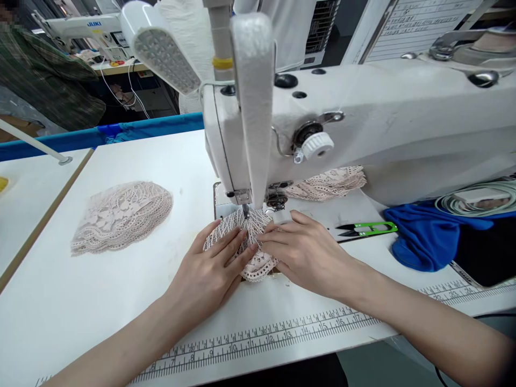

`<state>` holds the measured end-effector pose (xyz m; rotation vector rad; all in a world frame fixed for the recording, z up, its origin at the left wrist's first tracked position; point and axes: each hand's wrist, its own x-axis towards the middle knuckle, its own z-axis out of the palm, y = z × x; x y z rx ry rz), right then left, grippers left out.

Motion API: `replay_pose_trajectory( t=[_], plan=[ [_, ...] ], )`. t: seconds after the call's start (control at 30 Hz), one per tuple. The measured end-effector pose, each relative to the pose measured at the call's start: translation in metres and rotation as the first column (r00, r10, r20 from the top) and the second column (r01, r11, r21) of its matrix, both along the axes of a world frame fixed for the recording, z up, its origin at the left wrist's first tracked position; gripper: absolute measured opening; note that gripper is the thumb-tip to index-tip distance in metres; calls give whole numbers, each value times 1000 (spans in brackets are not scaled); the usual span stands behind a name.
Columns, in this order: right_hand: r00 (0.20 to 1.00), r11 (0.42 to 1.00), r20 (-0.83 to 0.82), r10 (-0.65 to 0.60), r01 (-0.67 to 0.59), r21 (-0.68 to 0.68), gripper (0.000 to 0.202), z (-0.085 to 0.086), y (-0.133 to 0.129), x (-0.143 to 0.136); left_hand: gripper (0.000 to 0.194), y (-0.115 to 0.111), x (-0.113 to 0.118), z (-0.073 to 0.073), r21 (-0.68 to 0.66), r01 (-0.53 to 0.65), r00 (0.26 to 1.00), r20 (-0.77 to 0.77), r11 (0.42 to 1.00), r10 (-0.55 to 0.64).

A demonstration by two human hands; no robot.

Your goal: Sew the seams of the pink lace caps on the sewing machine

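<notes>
- Left hand (207, 271): I see it palm down, fingers a little fanned apart, tips laid on the lace piece (258, 266) from its left side.
- Right hand (308, 250): fingers bent and close together, tips on the lace from the right. Can't tell from my view whether it pinches an edge or just presses.
- Lace under the hands: pale pink, at the needle area, between both sets of fingertips. Its scalloped, holed edge faces the person.
- Presser foot (245, 211): right at the far part of that lace. I can't make out the needle tip.
- Sewing machine (363, 107): white, head above the hands, arm running off to the right.
- Second lace item (124, 215): lies flat on the white table (153, 290), left of the machine, well apart from the hands.
- Third lace item (330, 183): beyond the right hand, partly hidden by the machine.
- Green snips (365, 230): right of the right hand, blades pointing left, near the blue cloth (427, 236).
- Ruler strip (262, 344): along the near table edge, passing under the right forearm.
- Lamp (165, 54): left of the machine head.
- Far left: I get a co-worker's checked sleeve (44, 70) near another machine (97, 32) marked JUKI.
</notes>
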<state>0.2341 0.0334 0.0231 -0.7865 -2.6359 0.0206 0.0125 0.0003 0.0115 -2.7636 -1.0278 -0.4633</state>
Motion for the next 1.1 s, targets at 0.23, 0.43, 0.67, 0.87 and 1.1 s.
replay_pose_trajectory(
  t=[0.23,0.43,0.67,0.87,1.1],
  plan=[
    [1000,998,8,-4,3,62,26,-8,5,-2,38,7,-1,-4,-19,-42,998,52,999,43],
    [999,992,-45,-11,16,126,24,-12,11,-4,37,16,-3,-3,-25,-72,996,55,997,73],
    [999,983,16,-44,41,179,29,-16,22,-7,37,26,-6,-6,-11,-102,995,6,995,102],
    [998,979,18,-54,49,199,28,-15,22,-7,40,27,-6,-7,-44,-99,994,48,994,101],
    [965,991,-229,-127,130,-2,25,-17,20,-10,27,31,-3,-2,-409,-115,933,270,905,240]
  ],
)
